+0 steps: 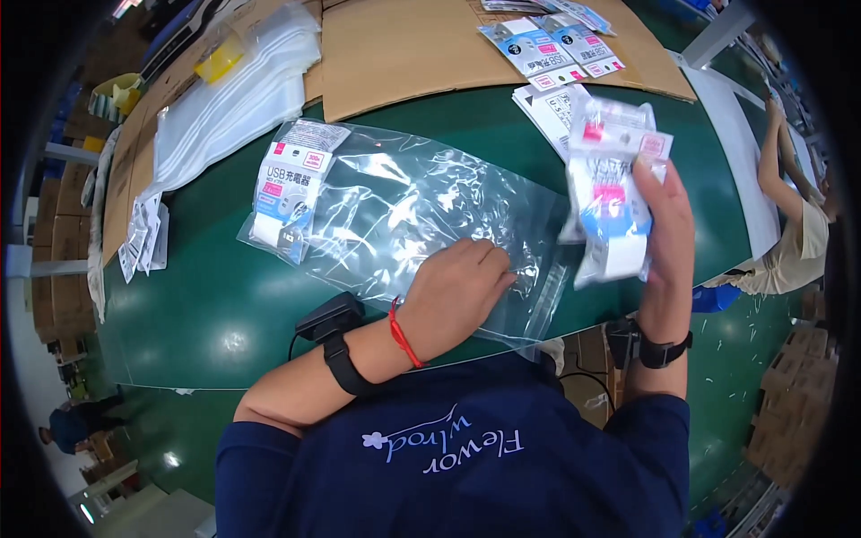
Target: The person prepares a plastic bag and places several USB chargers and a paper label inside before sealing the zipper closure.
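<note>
My right hand [668,220] grips a few packaged chargers [612,211] in clear pouches with white, blue and pink cards, holding them above the table over the right end of a large clear plastic bag [386,211]. The bag lies flat across the green table. My left hand [457,291] rests on its near right part, fingers curled and pressed together on the film; the fingertips are partly hidden. At the bag's left end lie more packaged chargers [287,193]; I cannot tell whether they are inside it.
Cardboard sheets [404,54] cover the table's far side, with more charger packs [547,45] on the right one. A stack of clear bags [242,99] lies far left, with small packs [143,238] nearer. Printed cards [547,112] lie beyond my right hand. Another person [789,206] works at right.
</note>
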A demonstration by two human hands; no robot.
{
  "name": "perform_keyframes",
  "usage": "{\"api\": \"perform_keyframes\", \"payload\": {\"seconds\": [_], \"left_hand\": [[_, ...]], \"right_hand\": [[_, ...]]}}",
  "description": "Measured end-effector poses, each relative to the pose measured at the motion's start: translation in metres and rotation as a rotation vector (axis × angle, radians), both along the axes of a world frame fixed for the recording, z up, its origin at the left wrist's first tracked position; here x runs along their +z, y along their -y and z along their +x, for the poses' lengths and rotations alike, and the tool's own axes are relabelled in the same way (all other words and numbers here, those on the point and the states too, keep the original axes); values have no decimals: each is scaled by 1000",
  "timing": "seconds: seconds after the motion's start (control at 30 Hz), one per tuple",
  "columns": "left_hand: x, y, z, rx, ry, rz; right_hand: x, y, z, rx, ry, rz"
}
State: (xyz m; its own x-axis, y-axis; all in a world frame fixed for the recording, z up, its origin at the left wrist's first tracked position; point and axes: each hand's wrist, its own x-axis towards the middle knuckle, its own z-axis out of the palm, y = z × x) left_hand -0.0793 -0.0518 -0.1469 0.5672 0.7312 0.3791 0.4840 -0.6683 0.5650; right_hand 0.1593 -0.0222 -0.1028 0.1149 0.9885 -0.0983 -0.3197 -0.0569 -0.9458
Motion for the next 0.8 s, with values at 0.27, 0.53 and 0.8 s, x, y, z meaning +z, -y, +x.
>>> {"api": "perform_keyframes", "payload": {"seconds": [0.27, 0.53, 0.8], "left_hand": [[19, -6, -4, 104, 307, -186], [26, -7, 4, 11, 59, 208], [38, 1, -5, 15, 32, 269]], "right_hand": [[11, 14, 23, 792, 514, -135], [4, 4, -2, 863, 436, -279], [-8, -15, -31, 817, 217, -383]]}}
